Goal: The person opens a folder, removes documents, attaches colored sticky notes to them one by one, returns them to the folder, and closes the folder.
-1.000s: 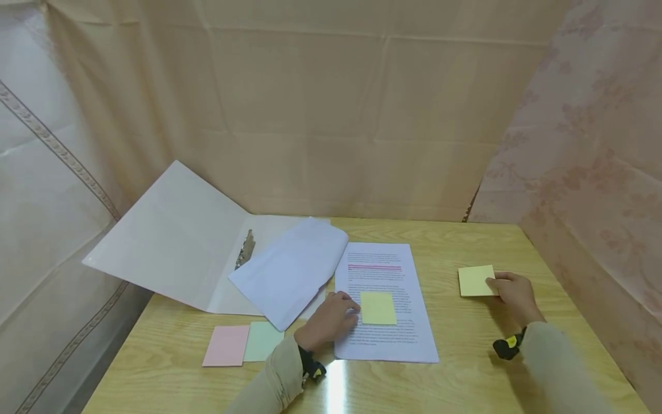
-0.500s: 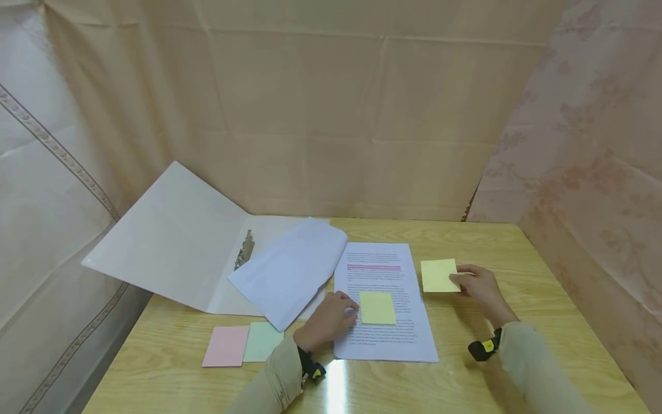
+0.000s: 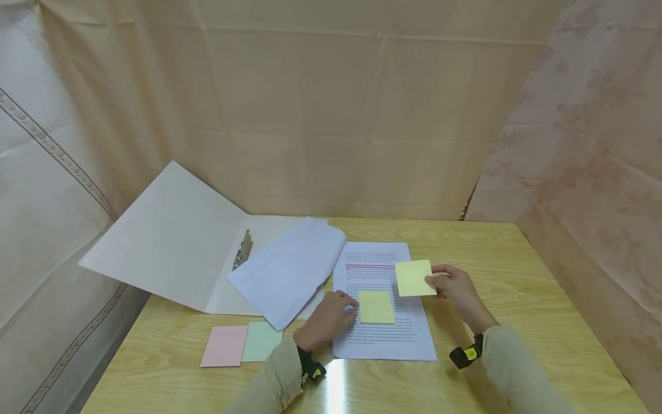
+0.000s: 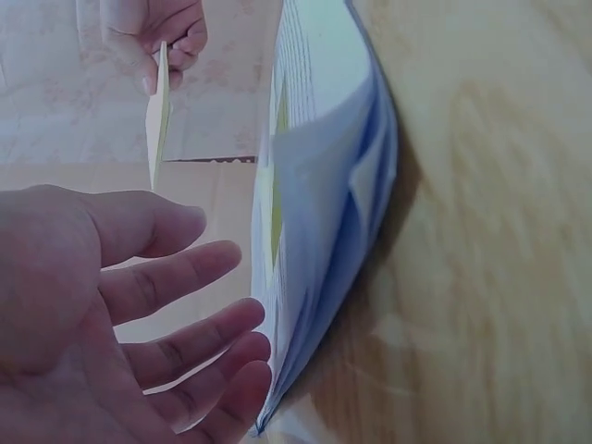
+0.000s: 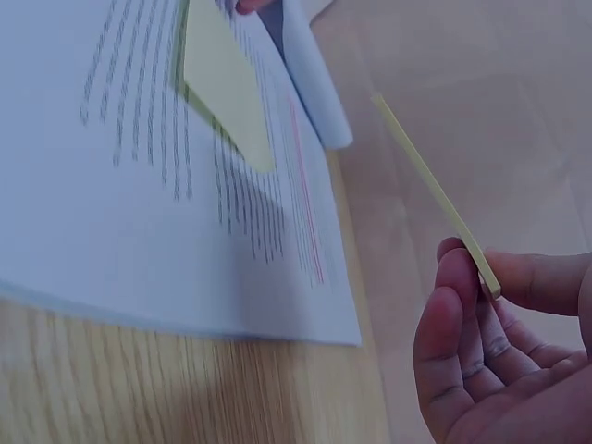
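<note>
My right hand [image 3: 460, 292] pinches a pad of yellow sticky notes [image 3: 414, 278] by its right edge, thumb against fingers. The pad is held above the right part of a printed stack of paper [image 3: 380, 341] with a pink-marked line. In the right wrist view the pad [image 5: 433, 185] appears edge-on, apart from the page. A single yellow sticky note [image 3: 376, 306] lies on the printed text. My left hand [image 3: 327, 322] rests by the left edge of the stack, beside that note. Its fingers [image 4: 199, 347] are spread and slightly bent, with nothing held.
An open white folder [image 3: 170, 241] with a metal clip [image 3: 243, 250] lies at the left, one cover raised. Turned-over white sheets [image 3: 287, 270] spread across it. Pink [image 3: 224, 346] and pale green [image 3: 262, 341] note pads lie in front. Curtains [image 3: 310, 115] hang behind the table.
My right hand has carried the yellow pad leftward, from over the bare wood at the right to over the printed page. The left hand has stayed in place.
</note>
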A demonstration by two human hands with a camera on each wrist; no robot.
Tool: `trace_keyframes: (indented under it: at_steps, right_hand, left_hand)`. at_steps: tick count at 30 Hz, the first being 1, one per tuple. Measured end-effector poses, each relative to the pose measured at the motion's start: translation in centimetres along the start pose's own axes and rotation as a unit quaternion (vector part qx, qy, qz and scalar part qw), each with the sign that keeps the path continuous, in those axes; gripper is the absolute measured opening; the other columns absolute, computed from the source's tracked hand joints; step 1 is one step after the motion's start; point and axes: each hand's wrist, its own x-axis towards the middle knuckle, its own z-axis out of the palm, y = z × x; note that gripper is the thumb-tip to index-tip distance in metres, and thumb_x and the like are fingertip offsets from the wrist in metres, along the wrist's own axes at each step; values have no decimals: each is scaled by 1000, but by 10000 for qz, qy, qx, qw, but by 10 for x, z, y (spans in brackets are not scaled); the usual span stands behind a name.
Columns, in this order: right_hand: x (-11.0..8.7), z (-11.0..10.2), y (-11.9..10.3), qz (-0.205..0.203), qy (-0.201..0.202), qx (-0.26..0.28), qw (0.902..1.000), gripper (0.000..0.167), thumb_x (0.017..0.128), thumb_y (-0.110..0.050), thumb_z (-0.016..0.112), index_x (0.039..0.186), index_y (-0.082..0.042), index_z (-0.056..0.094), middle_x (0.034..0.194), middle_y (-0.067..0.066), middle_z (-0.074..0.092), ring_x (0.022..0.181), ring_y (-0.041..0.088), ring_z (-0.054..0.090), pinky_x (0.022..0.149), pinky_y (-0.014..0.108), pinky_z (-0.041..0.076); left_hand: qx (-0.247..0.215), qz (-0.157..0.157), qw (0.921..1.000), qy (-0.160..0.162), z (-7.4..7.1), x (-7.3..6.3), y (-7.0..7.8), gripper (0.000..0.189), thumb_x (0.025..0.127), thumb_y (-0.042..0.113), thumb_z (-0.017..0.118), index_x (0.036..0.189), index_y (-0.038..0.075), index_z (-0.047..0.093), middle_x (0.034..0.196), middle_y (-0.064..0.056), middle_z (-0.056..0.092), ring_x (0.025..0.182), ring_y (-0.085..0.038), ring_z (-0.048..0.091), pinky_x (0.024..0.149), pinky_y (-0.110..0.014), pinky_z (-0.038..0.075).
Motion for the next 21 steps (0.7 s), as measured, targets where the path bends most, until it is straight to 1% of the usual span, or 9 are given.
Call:
trace_keyframes:
  at_steps: [4,6,9,12,15,17,19,21]
  right_hand:
    - [-4,11,-2,-66,-112,130,9998,44,96,-19,59,131,7,48,92,1,69,77,12,61,77,34,53]
    - [-5,17,-3,-118,-171,237,9995,43,96,-17,59,130,7,48,91,2,70,76,13,62,75,33,54]
    - [-6,27,-5,-148,-237,340,9990,41,95,-15,59,128,7,49,89,2,70,75,13,62,72,31,54]
    - [-9,37,-8,-152,-309,443,9984,39,94,-12,60,126,7,49,86,1,70,73,13,62,69,29,53]
    - [-13,47,-11,-138,-377,482,9980,39,93,-11,61,125,7,49,85,0,70,72,13,61,68,28,51]
    - [-15,53,-12,-122,-427,527,9976,38,92,-9,62,124,7,49,85,2,71,71,13,61,68,28,51]
    - [-16,59,-14,-65,-441,530,9976,37,92,-9,62,123,6,50,86,4,72,71,13,62,67,28,51]
    - [-17,64,-14,-22,-460,548,9974,35,92,-8,61,122,6,50,86,6,72,71,14,63,68,29,51]
  left_hand:
    - [-158,97,9997,128,-1,0,3,26,96,23,56,115,10,69,116,-7,67,109,-24,59,94,-37,46]
    - [-367,98,9991,209,-1,1,5,28,97,24,56,117,9,68,116,-7,68,109,-23,61,93,-36,48]
    - [-894,-5,9955,320,-2,3,8,31,98,26,55,120,8,66,114,-7,69,104,-21,64,89,-34,51]
    - [-1357,-106,9896,472,-3,6,12,34,99,29,53,123,8,65,110,-6,70,97,-18,65,83,-30,52]
    - [-1738,-225,9828,590,-4,6,15,37,102,32,48,125,8,63,108,-4,71,95,-17,65,82,-30,51]
    - [-1989,-325,9775,630,-4,7,17,39,103,33,45,127,8,62,106,-5,72,95,-17,66,82,-30,51]
    - [-2281,-426,9705,649,-4,7,18,42,103,34,44,129,5,60,104,-6,72,93,-17,67,81,-30,52]
    - [-2593,-563,9617,683,-3,7,18,43,103,34,45,129,3,59,100,-7,72,88,-16,67,78,-28,53]
